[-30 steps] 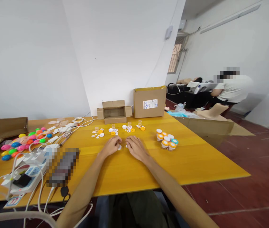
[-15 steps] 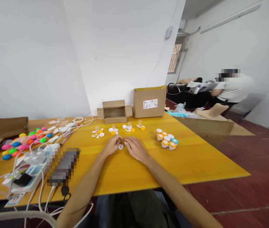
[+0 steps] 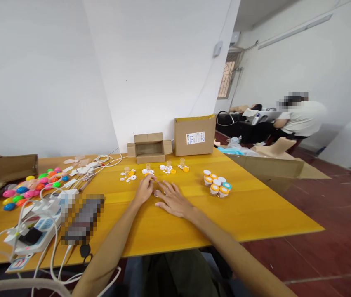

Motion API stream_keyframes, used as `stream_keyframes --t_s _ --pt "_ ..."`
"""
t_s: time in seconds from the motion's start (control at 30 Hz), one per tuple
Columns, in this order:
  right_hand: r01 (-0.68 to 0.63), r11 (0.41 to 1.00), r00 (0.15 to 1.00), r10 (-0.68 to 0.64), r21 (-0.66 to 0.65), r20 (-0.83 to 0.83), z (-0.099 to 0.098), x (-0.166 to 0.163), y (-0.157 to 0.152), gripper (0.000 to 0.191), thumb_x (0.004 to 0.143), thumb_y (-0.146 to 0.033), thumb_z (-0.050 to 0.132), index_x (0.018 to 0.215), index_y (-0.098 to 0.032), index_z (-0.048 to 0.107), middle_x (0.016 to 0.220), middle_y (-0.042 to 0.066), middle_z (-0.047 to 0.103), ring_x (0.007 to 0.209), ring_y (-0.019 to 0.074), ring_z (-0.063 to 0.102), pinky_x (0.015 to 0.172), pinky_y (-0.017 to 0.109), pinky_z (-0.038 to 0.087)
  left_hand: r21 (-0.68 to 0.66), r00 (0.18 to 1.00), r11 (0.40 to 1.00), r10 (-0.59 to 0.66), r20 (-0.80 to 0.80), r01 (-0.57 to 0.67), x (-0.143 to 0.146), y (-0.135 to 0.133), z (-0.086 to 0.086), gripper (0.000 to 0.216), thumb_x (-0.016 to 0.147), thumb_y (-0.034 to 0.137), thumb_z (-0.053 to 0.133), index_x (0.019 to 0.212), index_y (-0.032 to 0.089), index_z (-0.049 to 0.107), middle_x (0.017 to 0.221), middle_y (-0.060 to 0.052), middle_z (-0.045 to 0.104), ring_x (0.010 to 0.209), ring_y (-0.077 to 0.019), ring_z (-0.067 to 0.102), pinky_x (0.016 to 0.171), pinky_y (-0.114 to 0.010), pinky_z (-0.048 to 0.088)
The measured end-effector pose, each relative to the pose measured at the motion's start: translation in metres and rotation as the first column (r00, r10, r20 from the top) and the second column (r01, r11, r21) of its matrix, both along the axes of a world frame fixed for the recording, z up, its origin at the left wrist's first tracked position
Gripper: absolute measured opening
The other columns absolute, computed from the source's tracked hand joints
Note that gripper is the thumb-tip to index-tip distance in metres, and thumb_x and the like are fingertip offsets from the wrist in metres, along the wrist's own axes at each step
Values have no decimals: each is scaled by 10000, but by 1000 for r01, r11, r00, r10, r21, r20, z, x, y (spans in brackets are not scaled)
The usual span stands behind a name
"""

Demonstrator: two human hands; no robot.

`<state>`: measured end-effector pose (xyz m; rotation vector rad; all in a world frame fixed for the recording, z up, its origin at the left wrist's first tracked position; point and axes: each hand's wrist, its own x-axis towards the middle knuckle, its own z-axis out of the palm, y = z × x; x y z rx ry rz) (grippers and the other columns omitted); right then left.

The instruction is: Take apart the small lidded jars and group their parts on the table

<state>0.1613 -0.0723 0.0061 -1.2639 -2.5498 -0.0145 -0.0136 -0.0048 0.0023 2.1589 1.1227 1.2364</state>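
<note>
My left hand (image 3: 145, 189) is over the middle of the table, fingers curled together. Whatever its fingertips hold, if anything, is too small to make out. Beside it, my right hand (image 3: 173, 199) has its fingers spread low over the wood. A small whitish disc (image 3: 156, 193) lies between the two hands, partly covered by the right one. Just beyond them are small groups of clear cups (image 3: 169, 163), white discs (image 3: 133, 177), orange rings (image 3: 173, 171) and tiny speckled pieces (image 3: 150, 171).
Several lidded jars (image 3: 215, 189) stand together at the right. An open small carton (image 3: 149, 152) and a larger closed box (image 3: 194, 136) stand at the back. On the left are colourful plastic eggs (image 3: 36, 185), a power strip (image 3: 47, 222) with cables and a blurred dark device (image 3: 84, 218).
My right hand has spread its fingers and moved slightly left, over the whitish disc. The left hand stays close to where it was, its fingers a little more curled.
</note>
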Motion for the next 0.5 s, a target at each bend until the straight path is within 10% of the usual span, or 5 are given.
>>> stream_keyframes --t_s 0.5 --pt "90 988 995 -94 -123 -32 -15 2 8 694 981 -607 203 1502 -174 356 1562 121 355 1456 247 283 1189 448 198 -25 999 1000 -2 -45 1 0 1 -4 200 853 104 461 910 208 623 835 -13 688 764 -157 634 765 -277 514"
